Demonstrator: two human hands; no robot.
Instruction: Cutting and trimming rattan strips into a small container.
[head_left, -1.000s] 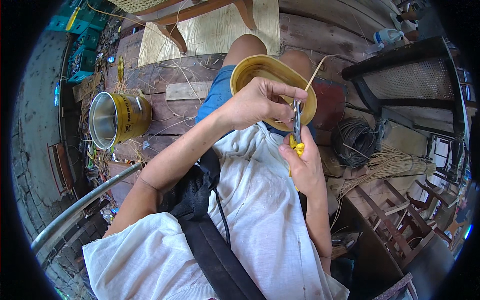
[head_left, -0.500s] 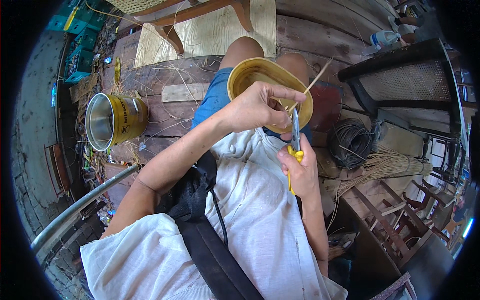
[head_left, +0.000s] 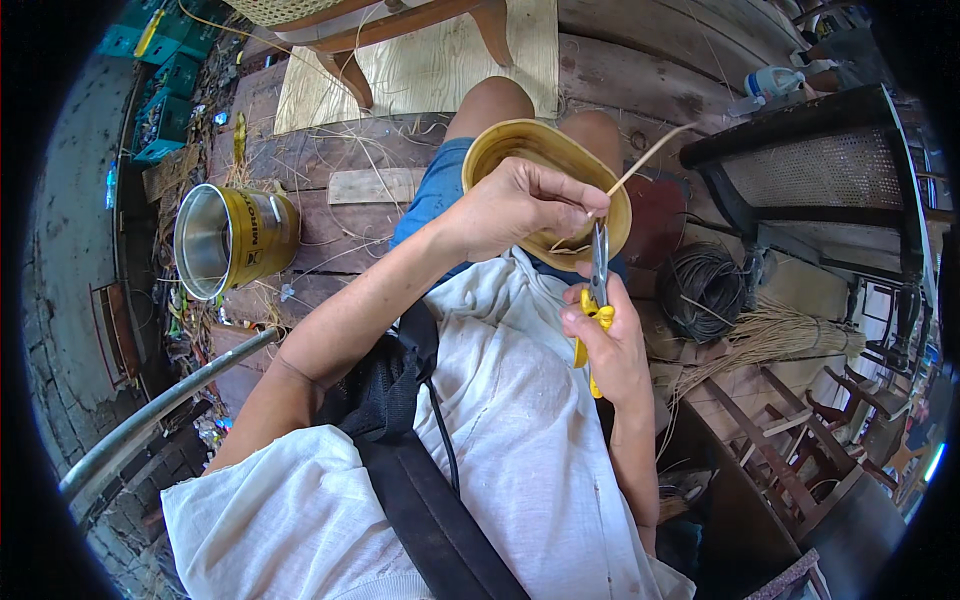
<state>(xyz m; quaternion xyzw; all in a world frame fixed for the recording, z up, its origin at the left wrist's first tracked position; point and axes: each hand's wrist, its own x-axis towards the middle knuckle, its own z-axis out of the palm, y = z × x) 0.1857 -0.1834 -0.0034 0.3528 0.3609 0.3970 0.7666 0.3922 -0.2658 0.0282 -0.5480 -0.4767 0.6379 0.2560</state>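
A left hand (head_left: 515, 205) pinches a cane strip (head_left: 645, 160) at the woven bowl (head_left: 545, 165) on the lap, right hand (head_left: 605, 345) gripping scissors (head_left: 597, 290) poised, the strip apparently not yet trimmed.

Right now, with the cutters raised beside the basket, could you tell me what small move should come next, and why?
Probably close the cutters on the strand. The left hand pinches that strand at the rim of the basket, its loose end sticks out past the rim, and the right hand holds the blades pointing up at its base.
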